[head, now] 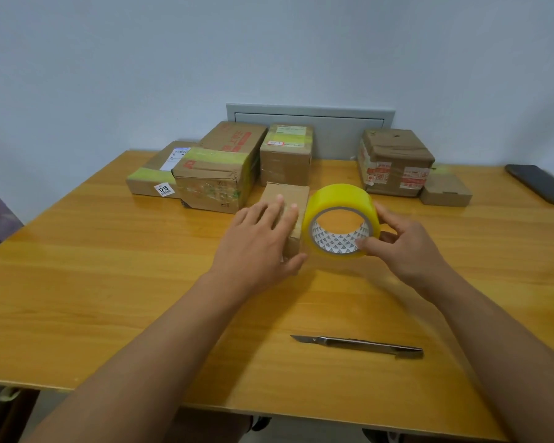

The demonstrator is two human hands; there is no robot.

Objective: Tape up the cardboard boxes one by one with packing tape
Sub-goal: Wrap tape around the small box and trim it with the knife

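**Currently: small box under way, tape roll at its right side**

Progress: along the far edge of the glossy yellow wooden table [109,282], several brown cardboard boxes [218,174] are already showing yellow tape bands, so they are likely done. The small plain brown cardboard box [296,195] at centre is showing no clear strip yet.

Hands: the left hand [263,238] is lying flat on this box, fingers straight, steadying it. The right hand [400,241] is grasping the yellow packing tape roll [341,204], thumb inside its core.

Unused: a slim metal utility knife [359,345] is lying near.

Tape roll [341,219] just right of small box [290,199], knife [359,345] nearer, other boxes [218,177] behind.
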